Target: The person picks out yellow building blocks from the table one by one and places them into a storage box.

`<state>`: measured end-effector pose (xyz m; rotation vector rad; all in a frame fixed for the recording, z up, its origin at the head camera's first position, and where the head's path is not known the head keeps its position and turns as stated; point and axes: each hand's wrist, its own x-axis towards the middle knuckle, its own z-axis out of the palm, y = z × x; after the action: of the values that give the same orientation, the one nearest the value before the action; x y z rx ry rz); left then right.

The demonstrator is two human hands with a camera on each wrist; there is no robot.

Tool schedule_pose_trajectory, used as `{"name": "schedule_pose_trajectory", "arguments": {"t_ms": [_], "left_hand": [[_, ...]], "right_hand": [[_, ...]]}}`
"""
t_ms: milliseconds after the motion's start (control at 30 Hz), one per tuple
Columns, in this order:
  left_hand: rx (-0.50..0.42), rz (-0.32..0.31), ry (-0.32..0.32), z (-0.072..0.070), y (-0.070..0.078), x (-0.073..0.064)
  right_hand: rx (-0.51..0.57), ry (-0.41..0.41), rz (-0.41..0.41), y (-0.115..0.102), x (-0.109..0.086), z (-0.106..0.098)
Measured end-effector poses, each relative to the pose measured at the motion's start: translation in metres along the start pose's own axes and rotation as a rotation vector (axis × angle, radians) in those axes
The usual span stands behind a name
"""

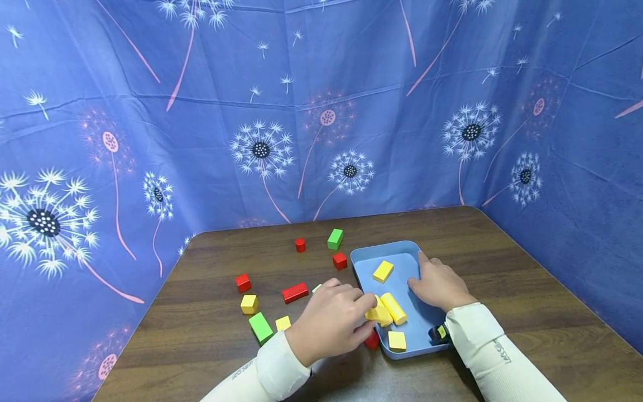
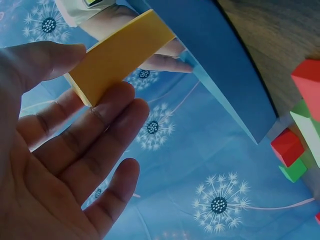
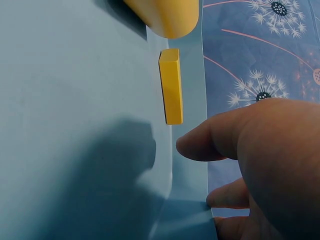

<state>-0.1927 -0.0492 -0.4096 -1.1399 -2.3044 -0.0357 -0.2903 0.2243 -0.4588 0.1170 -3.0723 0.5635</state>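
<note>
My left hand (image 1: 334, 318) pinches a yellow block (image 2: 120, 55) between thumb and fingertips, over the near-left side of a blue tray (image 1: 359, 254). In the left wrist view, the held block looks long, with flat faces. My right hand (image 1: 444, 285) holds the tray's right wall, thumb on the inner side and fingers on the outer side. Inside the tray lie a yellow cylinder (image 1: 393, 309), a flat yellow block (image 1: 383, 271) and a squarish yellow block (image 1: 397, 341). A red block (image 1: 372, 339) beside the tray is partly hidden by my left hand.
Left of the tray, loose blocks lie on the wooden table (image 1: 176, 346): green blocks (image 1: 260, 328), a long red block (image 1: 294, 292), red cubes (image 1: 340, 261), a small red cylinder (image 1: 300, 245) and yellow cubes (image 1: 249, 304). A blue dandelion-patterned cloth (image 1: 301, 84) hangs behind the table.
</note>
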Motion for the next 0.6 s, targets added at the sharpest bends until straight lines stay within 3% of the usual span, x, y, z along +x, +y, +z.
{"name": "schedule_pose_trajectory", "arguments": {"t_ms": [600], "left_hand": [[-0.017, 0.036, -0.032, 0.0082, 0.0042, 0.0015]], "right_hand": [[-0.006, 0.000, -0.003, -0.0006, 0.0013, -0.0014]]}}
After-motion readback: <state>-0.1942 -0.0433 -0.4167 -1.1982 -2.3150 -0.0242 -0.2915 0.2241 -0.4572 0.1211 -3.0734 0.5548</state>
